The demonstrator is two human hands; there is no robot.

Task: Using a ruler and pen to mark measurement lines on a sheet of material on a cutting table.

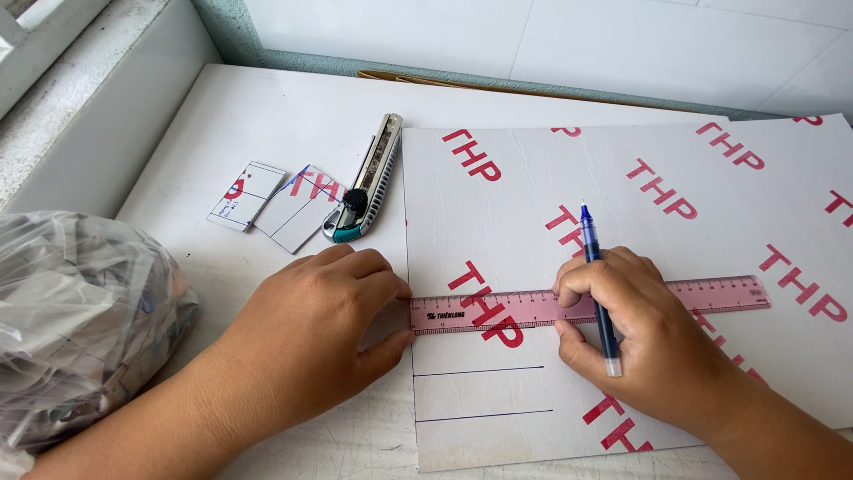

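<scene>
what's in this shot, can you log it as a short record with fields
surface: white table
left hand: pressing down the left end of a pink ruler
right hand: holding a blue pen, fingers resting on the ruler
sheet: white board with red lettering, two drawn lines below the ruler
nearby: utility knife, two small cut pieces, clear plastic bag of scraps

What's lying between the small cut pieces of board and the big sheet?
In the head view, a utility knife lies between the cut pieces and the big sheet.
</scene>
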